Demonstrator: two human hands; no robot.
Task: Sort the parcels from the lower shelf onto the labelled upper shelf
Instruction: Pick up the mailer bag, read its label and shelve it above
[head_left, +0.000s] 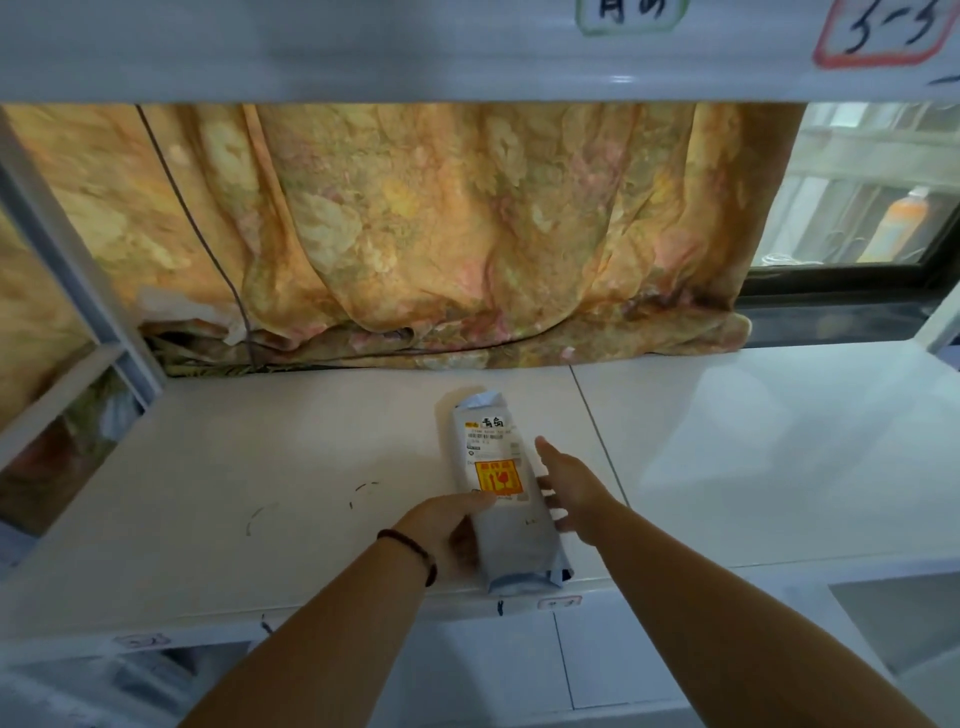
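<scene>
A long grey parcel (501, 493) lies on the white shelf board (260, 467), its near end at the front edge. It carries a white address label and a yellow and red sticker. My left hand (447, 525) grips the parcel's left side, thumb on top. My right hand (569, 491) is at the parcel's right side with the fingers spread, touching its edge. Above, the rail of the upper shelf (415, 57) bears a green-bordered label (631, 13) and a red-bordered label (883, 34) with handwritten marks.
An orange floral curtain (415, 223) hangs behind the shelf. A window (857, 197) shows at the right, with an orange bottle beyond it. A white upright post (67, 260) stands at the left. Small labels sit on the board's front edge (558, 603).
</scene>
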